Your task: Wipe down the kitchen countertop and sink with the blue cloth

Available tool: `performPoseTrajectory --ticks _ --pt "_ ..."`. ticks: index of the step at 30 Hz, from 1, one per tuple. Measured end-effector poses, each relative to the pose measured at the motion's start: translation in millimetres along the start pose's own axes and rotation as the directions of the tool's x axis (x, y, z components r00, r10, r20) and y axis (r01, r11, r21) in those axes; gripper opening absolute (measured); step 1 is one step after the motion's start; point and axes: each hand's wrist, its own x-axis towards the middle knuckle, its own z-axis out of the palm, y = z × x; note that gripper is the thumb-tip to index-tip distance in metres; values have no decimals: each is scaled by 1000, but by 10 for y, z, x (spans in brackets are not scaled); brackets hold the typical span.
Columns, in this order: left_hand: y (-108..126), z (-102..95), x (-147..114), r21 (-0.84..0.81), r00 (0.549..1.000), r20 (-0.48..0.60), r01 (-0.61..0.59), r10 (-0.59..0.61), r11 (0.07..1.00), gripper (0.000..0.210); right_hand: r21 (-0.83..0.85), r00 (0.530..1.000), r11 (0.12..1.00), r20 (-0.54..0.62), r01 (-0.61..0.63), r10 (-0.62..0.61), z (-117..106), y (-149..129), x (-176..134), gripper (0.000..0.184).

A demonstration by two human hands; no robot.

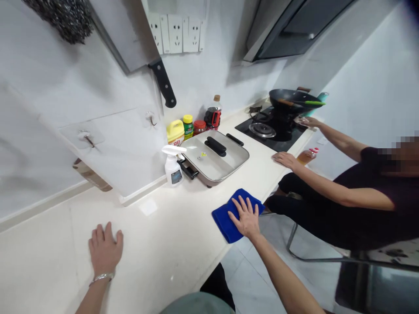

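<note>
While the left hand (pixel 104 253) lies flat at eight o'clock, holding nothing, with its fingers a bit apart, the right hand (pixel 246 221) is spread wide on top of a blue cloth (pixel 224 220) at five o'clock, near the front edge of the white counter (pixel 163 244). It looks like wiping is the step in hand. The next move seems to call for a flat palm and a gentle push, so the cloth does not slide off the edge.

At nine o'clock stands a white spray bottle (pixel 172 168); I can't see how full it is. At ten is a yellow jug (pixel 175 132), then a green jar (pixel 188 128), and at eleven a red-lidded jar (pixel 199 127). I can't tell how much is in them. The big flat pan (pixel 231 159) sits right in the middle, and I see no food in it. Behind it, at twelve, a brown-capped bottle (pixel 212 114) has dark stuff inside. At two, a black wok (pixel 284 95) sits on the stove (pixel 278 141); its bottom is hidden. At three, a red-topped bottle (pixel 305 157) has yellow-brown stuff inside. Above it, another person's hand (pixel 311 122) holds a pale rag (pixel 299 119).
</note>
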Motion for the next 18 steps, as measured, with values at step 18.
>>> performPoseTrajectory --ticks 18 --pt "-134 63 -23 -55 997 76 28 -24 998 67 -73 986 983 5 -166 166 8 -443 42 65"
